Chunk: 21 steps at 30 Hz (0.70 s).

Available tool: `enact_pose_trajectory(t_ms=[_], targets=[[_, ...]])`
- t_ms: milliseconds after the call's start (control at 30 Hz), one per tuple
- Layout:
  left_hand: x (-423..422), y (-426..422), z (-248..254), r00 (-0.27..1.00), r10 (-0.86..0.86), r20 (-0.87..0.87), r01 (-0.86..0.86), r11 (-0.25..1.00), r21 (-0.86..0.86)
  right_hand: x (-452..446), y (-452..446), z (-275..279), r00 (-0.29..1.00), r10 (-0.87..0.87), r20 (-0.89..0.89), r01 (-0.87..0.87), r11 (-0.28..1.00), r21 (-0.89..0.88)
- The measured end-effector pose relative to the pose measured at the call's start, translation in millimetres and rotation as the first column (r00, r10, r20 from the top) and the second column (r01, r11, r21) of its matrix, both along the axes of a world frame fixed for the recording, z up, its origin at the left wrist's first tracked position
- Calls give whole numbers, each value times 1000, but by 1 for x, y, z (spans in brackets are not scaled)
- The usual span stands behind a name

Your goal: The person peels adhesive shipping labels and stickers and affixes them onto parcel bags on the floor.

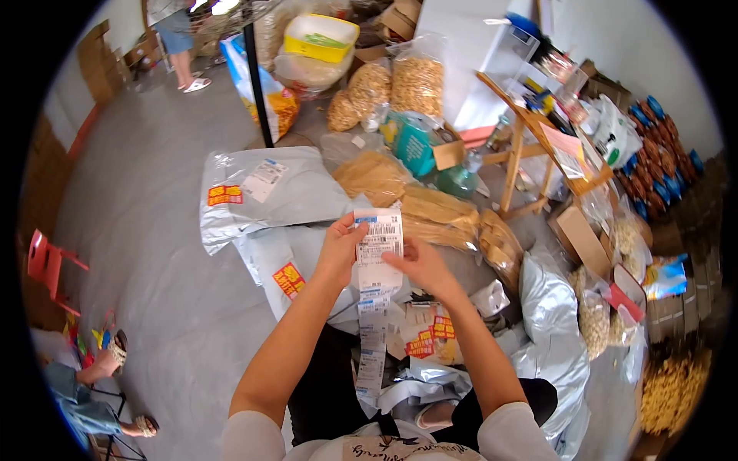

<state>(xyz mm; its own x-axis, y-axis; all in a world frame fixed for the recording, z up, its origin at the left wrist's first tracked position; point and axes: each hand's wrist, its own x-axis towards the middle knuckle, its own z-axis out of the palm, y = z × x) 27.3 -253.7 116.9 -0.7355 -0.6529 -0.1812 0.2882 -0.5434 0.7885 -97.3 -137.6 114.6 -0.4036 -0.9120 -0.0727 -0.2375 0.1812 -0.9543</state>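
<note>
A long strip of printed shipping labels (379, 274) hangs from my hands down between my knees. My left hand (343, 244) pinches the top label at its left edge, thumb on the printed face. On the label's right side, my right hand (419, 263) holds it with fingers against the paper. Just beyond my hands lies a large grey plastic mailing bag (296, 188) with a white label and a red-and-yellow sticker. A second grey bag (265, 273) with a similar sticker lies partly under it.
Clear bags of brown food (417, 84) stand ahead, beside a teal bag (413, 146). A wooden stand (538, 127) is at the right, near silvery bags (547, 300). A red chair (48, 265) is at the left. Two other people are partly visible at the left.
</note>
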Motion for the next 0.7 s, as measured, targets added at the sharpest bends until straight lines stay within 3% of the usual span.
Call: enact_pose_trajectory(t_ms=[67,133,200,233,333,400,433,467,500,533,600,700], targets=[[-13,11,3,999,-15,-45,17,999,30,1,17,-13,979,-46,201,78,985,-152],[-24,23,3,996,-16,-91,22,998,58,-6,36,-7,967,-117,228,151,979,-137],[-35,35,1,950,-258,175,265,964,-23,-11,51,-3,888,-348,302,419,882,-216],[-37,45,2,899,-370,234,389,920,-42,-13,56,4,875,-380,300,458,850,-259],[-35,87,-13,860,-472,195,496,863,-99,-29,79,10,890,-403,214,451,849,-277],[-31,102,-20,889,-396,227,420,905,-67,-25,91,20,869,-421,258,478,850,-222],[-30,106,-22,912,-325,250,347,937,-46,-22,94,25,831,-540,-134,465,806,-366],[-29,106,-26,913,-312,265,334,942,-43,-22,97,28,623,-619,-479,388,776,-497],[-29,107,-30,908,-283,308,308,951,-34,-26,104,28,838,-323,-439,150,911,-385],[-29,107,-33,902,-252,350,278,960,-25,-33,104,23,850,-308,-427,139,913,-382],[-28,106,-36,911,-239,337,266,963,-38,-49,95,13,771,110,-627,-332,910,-248],[-25,104,-47,929,-184,321,238,961,-140,-70,78,-10,740,225,-634,-458,859,-229]])
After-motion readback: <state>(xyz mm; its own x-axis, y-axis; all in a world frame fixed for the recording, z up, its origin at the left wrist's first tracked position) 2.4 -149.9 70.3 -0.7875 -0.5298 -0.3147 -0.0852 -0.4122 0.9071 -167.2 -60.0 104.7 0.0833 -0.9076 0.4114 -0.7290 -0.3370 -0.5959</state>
